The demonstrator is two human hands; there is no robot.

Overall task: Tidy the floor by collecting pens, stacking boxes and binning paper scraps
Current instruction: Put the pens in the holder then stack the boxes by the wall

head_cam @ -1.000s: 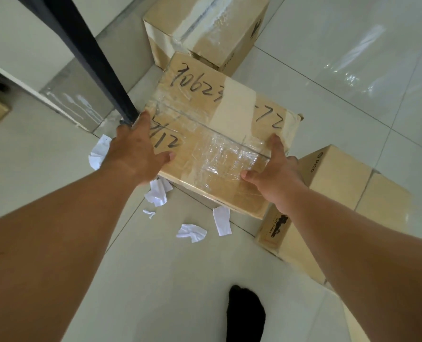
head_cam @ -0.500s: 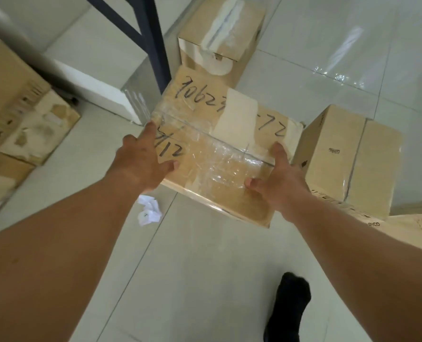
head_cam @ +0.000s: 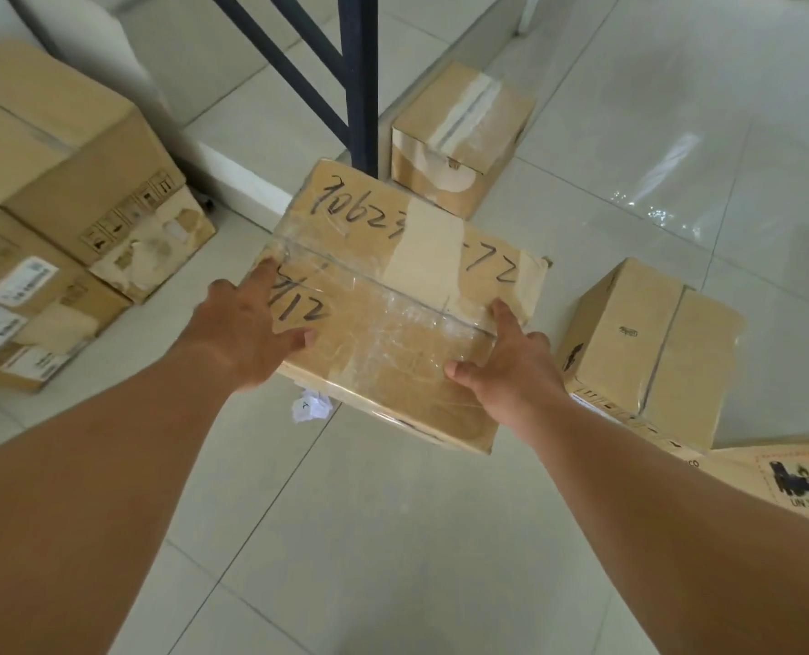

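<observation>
I hold a flat taped cardboard box (head_cam: 393,295) with black handwritten numbers on top, lifted off the floor in the middle of the view. My left hand (head_cam: 246,333) grips its left edge, thumb on top. My right hand (head_cam: 511,366) grips its near right corner. A crumpled white paper scrap (head_cam: 310,406) lies on the tiles just under the box's near edge. No pens are in sight.
A stack of several cardboard boxes (head_cam: 62,205) stands at the left. A small taped box (head_cam: 459,134) sits behind, beside a dark metal post (head_cam: 357,78). Another box (head_cam: 648,352) rests on the floor at right, with a printed carton (head_cam: 781,479) below it.
The held box has been carried leftwards and away from the right-hand box; the view swung left, bringing the stacked boxes into sight. Most paper scraps and the foot have left the view.
</observation>
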